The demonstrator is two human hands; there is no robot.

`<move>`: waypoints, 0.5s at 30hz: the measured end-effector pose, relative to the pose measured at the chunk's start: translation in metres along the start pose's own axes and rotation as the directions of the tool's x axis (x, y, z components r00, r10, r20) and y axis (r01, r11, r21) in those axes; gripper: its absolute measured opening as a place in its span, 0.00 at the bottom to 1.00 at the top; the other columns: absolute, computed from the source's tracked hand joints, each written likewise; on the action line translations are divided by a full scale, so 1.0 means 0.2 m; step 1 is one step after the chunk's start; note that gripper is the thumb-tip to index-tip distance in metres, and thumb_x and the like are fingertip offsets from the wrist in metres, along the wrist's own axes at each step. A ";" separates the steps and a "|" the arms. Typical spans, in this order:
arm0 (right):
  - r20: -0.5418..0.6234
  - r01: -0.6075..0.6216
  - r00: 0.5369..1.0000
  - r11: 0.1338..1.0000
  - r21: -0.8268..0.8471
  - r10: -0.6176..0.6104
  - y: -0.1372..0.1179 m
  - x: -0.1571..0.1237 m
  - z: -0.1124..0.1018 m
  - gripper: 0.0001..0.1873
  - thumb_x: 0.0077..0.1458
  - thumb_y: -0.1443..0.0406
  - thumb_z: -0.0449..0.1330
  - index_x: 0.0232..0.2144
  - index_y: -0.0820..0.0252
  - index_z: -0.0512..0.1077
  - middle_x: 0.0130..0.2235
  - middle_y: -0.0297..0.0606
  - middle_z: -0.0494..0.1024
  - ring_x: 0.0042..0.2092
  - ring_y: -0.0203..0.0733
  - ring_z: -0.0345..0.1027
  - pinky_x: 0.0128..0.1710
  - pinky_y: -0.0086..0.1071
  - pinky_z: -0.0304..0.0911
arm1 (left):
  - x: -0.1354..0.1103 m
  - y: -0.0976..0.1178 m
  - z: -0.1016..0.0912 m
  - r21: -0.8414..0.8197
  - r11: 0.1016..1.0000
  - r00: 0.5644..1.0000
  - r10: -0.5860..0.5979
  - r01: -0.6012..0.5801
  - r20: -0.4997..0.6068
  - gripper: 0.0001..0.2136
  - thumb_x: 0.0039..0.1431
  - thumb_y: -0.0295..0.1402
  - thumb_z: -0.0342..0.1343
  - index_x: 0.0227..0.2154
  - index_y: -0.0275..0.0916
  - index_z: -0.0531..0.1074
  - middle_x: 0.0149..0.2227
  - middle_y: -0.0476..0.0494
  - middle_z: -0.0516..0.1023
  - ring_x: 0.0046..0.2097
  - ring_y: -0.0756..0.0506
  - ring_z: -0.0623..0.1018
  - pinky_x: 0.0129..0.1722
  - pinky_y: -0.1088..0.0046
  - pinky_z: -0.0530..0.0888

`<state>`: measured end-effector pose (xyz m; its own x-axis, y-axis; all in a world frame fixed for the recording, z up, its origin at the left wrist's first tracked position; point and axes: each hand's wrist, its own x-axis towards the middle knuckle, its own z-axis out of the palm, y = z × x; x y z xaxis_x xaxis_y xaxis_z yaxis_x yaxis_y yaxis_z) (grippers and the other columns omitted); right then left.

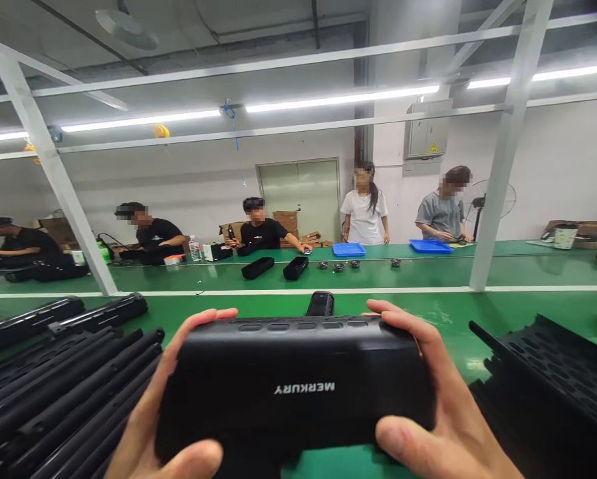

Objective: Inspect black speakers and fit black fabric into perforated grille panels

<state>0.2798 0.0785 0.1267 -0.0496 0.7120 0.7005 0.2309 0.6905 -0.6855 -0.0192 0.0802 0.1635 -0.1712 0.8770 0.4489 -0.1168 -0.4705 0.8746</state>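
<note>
Here, the black casing [298, 362] lies between left fingers [197, 320] and right fingers [409, 322] clasping its ends.

The long, black, rounded box-shaped plastic housing [298, 359] looks smooth and mostly matt, with a soft sheen along its upper edge. The flat green worktop [268, 303] is smooth and glossy, catching light. At near left, the long black plastic-looking shells [69, 392] carry shiny streaks; at near right, the black perforated plastic-looking panels [552, 372] look duller. At the far side, shallow blue plastic trays [348, 250] look smooth, brown cardboard boxes [285, 219] matt.
</note>
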 end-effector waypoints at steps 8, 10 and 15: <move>-0.015 -0.121 0.992 0.991 0.058 0.122 0.09 0.01 0.07 0.43 0.62 0.42 0.70 0.72 0.45 0.64 0.71 0.45 0.69 0.67 0.62 0.71 0.54 0.38 0.78 | 0.02 -0.07 0.03 -0.003 1.000 0.999 0.010 -0.010 -0.031 0.44 0.48 0.52 0.75 0.68 0.46 0.72 0.69 0.39 0.77 0.69 0.23 0.75 0.59 0.62 0.82; -0.021 -0.118 0.993 0.993 0.021 0.118 0.08 0.01 0.07 0.44 0.64 0.42 0.68 0.73 0.48 0.63 0.68 0.47 0.72 0.64 0.63 0.74 0.51 0.38 0.79 | 0.02 -0.09 0.03 -0.044 0.999 1.000 0.007 -0.007 -0.019 0.44 0.50 0.52 0.75 0.69 0.45 0.72 0.69 0.38 0.77 0.69 0.22 0.75 0.59 0.61 0.82; -0.033 -0.147 0.989 0.989 -0.020 0.147 0.02 0.00 0.03 0.44 0.64 0.40 0.66 0.74 0.44 0.62 0.67 0.45 0.74 0.64 0.62 0.74 0.52 0.39 0.80 | 0.01 -0.10 0.02 -0.002 1.000 1.000 0.005 -0.005 -0.013 0.47 0.48 0.57 0.74 0.70 0.47 0.71 0.69 0.38 0.77 0.68 0.20 0.75 0.62 0.54 0.81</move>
<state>0.2747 0.0814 0.1233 0.0167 0.8011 0.5984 0.2547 0.5753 -0.7773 -0.0140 0.0923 0.1482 -0.1840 0.8735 0.4506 -0.1184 -0.4748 0.8721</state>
